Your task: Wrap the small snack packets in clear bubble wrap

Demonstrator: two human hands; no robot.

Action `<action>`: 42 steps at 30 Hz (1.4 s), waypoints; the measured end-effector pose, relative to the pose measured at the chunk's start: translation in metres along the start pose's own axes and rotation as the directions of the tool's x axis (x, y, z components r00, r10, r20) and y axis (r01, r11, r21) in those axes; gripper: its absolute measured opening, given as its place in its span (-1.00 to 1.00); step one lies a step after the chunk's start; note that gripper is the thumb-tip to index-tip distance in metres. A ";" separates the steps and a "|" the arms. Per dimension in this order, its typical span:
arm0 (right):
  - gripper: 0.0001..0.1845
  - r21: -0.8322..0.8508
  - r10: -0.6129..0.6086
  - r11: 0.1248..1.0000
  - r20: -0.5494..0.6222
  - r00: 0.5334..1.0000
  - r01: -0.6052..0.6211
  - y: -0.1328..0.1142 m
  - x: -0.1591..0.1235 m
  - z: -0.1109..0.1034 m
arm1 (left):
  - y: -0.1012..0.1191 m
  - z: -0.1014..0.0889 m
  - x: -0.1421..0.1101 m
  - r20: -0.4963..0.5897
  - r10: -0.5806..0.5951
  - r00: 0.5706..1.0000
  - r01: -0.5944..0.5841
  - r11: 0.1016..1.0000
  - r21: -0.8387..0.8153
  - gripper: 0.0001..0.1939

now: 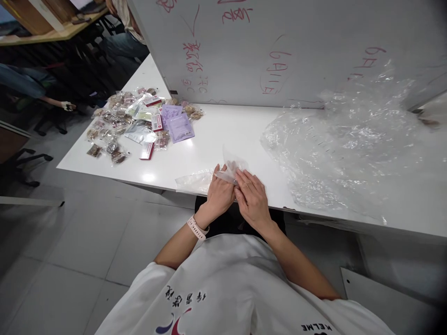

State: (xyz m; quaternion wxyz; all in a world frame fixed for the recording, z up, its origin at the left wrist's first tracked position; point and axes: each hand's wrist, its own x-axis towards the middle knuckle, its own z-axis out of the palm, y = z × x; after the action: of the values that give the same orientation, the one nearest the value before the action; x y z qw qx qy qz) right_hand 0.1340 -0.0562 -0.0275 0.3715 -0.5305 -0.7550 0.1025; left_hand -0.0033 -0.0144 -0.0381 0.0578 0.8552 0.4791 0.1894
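Close together at the table's front edge, both my hands are on a clear plastic bag (232,170). My left hand (220,193), with a pale pink band on its wrist, is closed on the bag, whose edge stands up above the fingers. My right hand (252,195) presses its fingers against the same plastic from the right. Under and left of my left hand, a flat stretch of clear plastic (193,181) lies along the edge; whether it belongs to the same bag I cannot tell.
Small clear packets (117,114) of brownish contents, purple pouches (179,126) and red-and-white boxes (147,151) are heaped at the left. A large pile of clear plastic bags (335,144) covers the right side. A whiteboard (279,46) stands behind. Other people sit at the upper left.
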 end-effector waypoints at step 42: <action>-0.59 0.077 -0.326 0.945 0.205 0.923 0.317 0.023 -0.019 -0.026 | 0.053 0.009 -0.028 -0.467 -0.366 0.805 0.056 0.830 -0.555 -0.82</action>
State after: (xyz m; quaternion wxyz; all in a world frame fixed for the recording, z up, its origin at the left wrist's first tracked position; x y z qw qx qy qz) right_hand 0.1715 -0.0693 -0.0304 0.3105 -0.3773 -0.8652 0.1128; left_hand 0.0295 -0.0652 -0.0390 0.1645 0.6536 0.5017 0.5423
